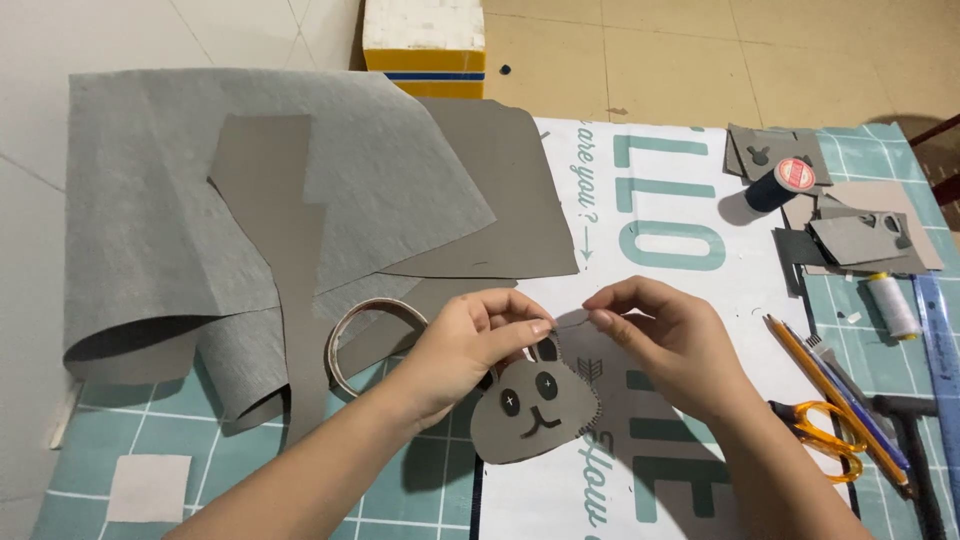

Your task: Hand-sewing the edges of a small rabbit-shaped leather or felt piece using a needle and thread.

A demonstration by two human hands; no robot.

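Note:
A grey felt animal face with dark eyes, mouth and small ears is held up over the table. My left hand pinches its upper edge near an ear. My right hand has thumb and fingertip pressed together just right of the ear, apparently on something thin like a needle or thread, too small to make out. The two hands nearly touch above the face.
Large grey felt sheets lie curled at the left, with a roll of tape beside them. On the right are grey felt scraps, a dark thread spool, a white spool, orange scissors, pencils and a ruler.

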